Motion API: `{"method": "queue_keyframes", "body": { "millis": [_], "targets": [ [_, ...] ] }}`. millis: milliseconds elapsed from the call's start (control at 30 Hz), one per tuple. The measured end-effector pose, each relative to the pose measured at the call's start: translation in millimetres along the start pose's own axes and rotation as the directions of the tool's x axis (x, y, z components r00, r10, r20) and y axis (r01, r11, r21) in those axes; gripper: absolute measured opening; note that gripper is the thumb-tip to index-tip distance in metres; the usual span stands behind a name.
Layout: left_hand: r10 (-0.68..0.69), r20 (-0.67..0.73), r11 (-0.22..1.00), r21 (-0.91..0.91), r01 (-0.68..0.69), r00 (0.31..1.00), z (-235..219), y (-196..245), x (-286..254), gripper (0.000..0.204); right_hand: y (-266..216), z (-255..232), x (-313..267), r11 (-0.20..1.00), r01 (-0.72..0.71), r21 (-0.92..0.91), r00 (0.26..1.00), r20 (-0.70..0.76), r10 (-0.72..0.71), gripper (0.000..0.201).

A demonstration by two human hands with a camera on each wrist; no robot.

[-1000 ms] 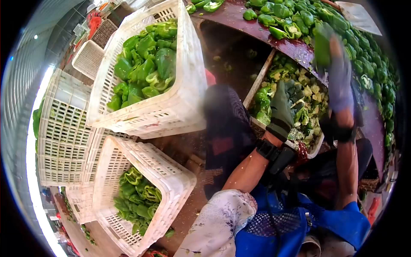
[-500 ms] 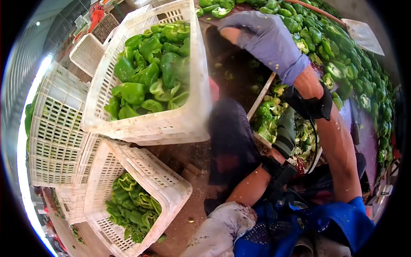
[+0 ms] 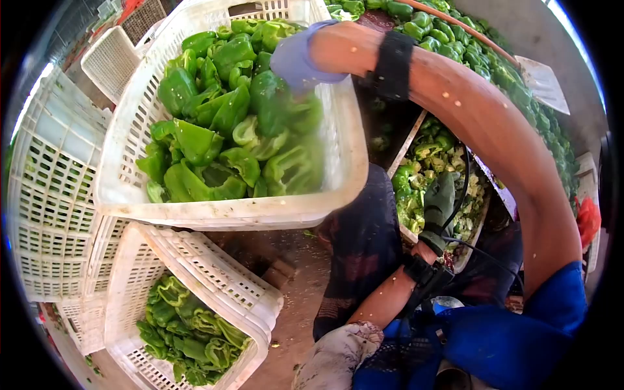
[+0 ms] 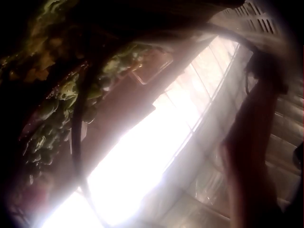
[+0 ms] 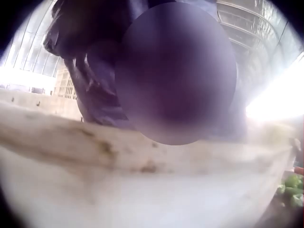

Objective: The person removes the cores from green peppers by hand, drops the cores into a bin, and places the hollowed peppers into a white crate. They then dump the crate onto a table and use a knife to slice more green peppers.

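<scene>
Two crates point(image 3: 227, 211) point(image 3: 218, 276) hold peppers point(image 3: 195, 140); grip of left hand point(image 3: 439, 203) and right hand point(image 3: 300, 60) is unclear.

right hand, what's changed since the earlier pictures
The right hand has swung to the person's left, from the green pepper heap to the upper crate; whether it let go of anything is unclear. The left hand stays at the tray; the lower crate looks unchanged.
</scene>
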State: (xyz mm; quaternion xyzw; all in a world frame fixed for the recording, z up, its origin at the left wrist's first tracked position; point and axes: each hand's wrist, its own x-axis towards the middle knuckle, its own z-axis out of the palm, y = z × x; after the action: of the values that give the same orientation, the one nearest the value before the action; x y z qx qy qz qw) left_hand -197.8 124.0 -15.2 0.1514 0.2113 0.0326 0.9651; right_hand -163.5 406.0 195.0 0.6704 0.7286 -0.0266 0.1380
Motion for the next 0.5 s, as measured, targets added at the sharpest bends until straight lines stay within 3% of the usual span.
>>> {"method": "queue_keyframes", "body": {
  "millis": [33,67,167,200,233,300,333,400,433,467,500],
  "targets": [
    [0.016,0.011,1.0,-0.006,-0.016,1.0,0,2,-1,0.042,0,3,1,0.999,0.034,0.037,0.998,-0.054,-0.032,0.031],
    [0.028,0.021,1.0,-0.01,-0.028,0.999,1,3,-1,0.042,-1,5,5,1.0,0.018,0.009,1.0,-0.005,-0.018,0.041],
    [0.084,0.061,0.996,-0.023,-0.083,0.995,3,4,-9,0.042,-3,21,22,1.0,0.001,-0.008,0.999,0.038,-0.001,0.041],
    [0.123,0.075,0.992,-0.028,-0.121,0.99,4,6,-16,0.042,-3,22,30,0.997,-0.064,0.03,0.991,0.12,0.06,0.038],
    [0.19,0.086,0.981,-0.056,-0.185,0.978,6,10,-23,0.043,4,31,46,0.999,-0.041,0.007,0.988,0.147,0.039,0.038],
    [0.17,0.058,0.985,-0.04,-0.168,0.984,9,16,-23,0.04,5,40,65,0.999,0.011,-0.031,0.983,0.184,-0.005,0.037],
    [0.138,0.049,0.99,-0.043,-0.136,0.989,10,14,-15,0.04,8,41,55,0.994,0.101,0.032,0.987,0.123,-0.105,0.033],
    [0.123,0.105,0.99,-0.089,-0.114,0.987,5,14,-12,0.039,-2,32,37,0.977,0.091,0.192,0.982,0.147,-0.121,0.03],
    [0.109,0.068,0.992,-0.07,-0.104,0.992,6,22,-17,0.038,-9,19,26,0.959,0.085,0.272,0.979,0.157,-0.131,0.03],
    [0.093,0.027,0.994,-0.055,-0.091,0.995,12,31,-25,0.038,-9,5,12,0.772,0.126,0.624,0.979,0.05,-0.2,0.03],
    [0.073,-0.015,0.996,-0.047,-0.073,0.997,17,37,-32,0.038,-19,-15,-9,0.619,0.132,0.774,0.987,-0.045,-0.155,0.031]
  ]
}}
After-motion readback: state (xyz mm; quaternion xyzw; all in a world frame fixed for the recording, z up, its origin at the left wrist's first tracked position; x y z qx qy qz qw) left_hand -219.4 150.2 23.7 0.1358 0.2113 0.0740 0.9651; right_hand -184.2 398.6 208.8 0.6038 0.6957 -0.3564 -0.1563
